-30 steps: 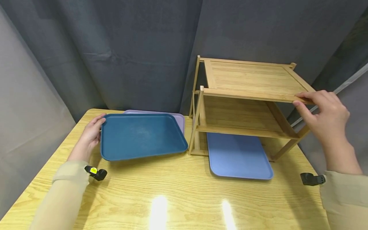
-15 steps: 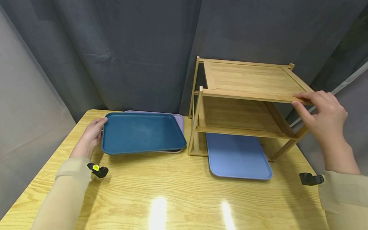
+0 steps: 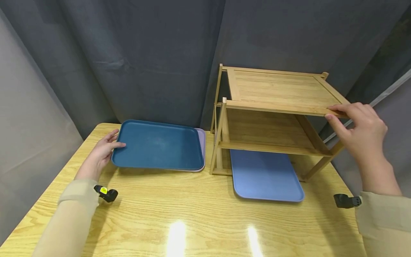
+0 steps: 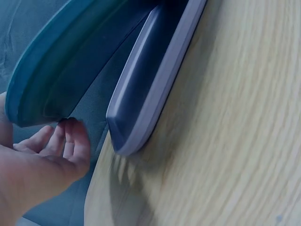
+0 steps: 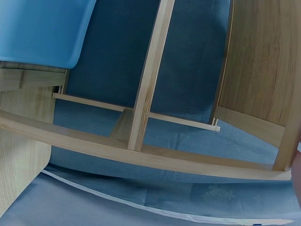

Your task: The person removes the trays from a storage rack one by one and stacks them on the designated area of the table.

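Observation:
A dark teal tray lies on a lilac tray at the table's back left. My left hand holds its left rim, thumb on top. In the left wrist view the fingers reach under the teal tray, whose edge stands a little above the lilac tray. My right hand grips the front right corner of the top board of a two-tier wooden rack. A blue tray lies flat on the table, half under the rack.
The wooden table has bare room along its front. Dark curtains hang close behind it. From the right wrist I see the rack's frame from below, with the blue tray at the upper left.
The teal tray has come down and gone back onto the lilac tray, with my left hand still at its rim. My right hand has stayed on the rack's corner.

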